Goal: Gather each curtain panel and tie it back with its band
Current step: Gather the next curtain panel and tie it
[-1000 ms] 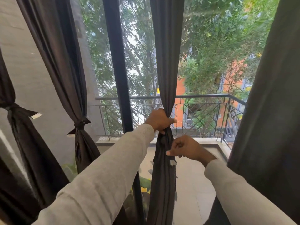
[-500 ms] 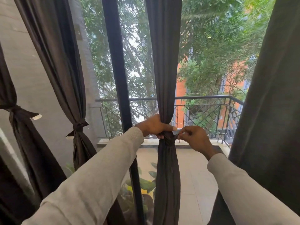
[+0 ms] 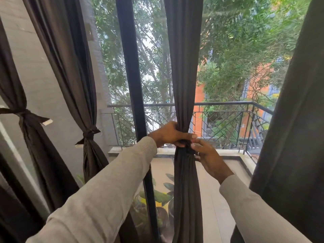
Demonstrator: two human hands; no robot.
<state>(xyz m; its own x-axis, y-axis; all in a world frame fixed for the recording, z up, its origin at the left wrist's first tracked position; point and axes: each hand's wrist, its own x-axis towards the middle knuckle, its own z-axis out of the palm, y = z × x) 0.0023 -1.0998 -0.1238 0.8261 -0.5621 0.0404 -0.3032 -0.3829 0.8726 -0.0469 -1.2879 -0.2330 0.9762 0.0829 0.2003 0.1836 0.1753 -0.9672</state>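
Note:
A dark brown curtain panel (image 3: 184, 67) hangs gathered into a narrow column in front of the window. My left hand (image 3: 171, 135) grips it at its waist, thumb across the front. Just below, my right hand (image 3: 205, 154) holds the dark band (image 3: 185, 147) that wraps the gathered cloth; the band is mostly hidden by my fingers. Two panels on the left are tied with knotted bands: a near one (image 3: 26, 118) and a farther one (image 3: 90, 133). A fourth panel (image 3: 294, 120) hangs loose at the right edge.
A black window frame post (image 3: 133, 85) stands just left of the held panel. Beyond the glass lie a tiled balcony floor (image 3: 217, 199), a black metal railing (image 3: 228, 104), potted plants (image 3: 161, 199) and trees.
My right hand came up from below the waist to the panel's right side, then closed in on the band under my left hand. The view shifted slightly.

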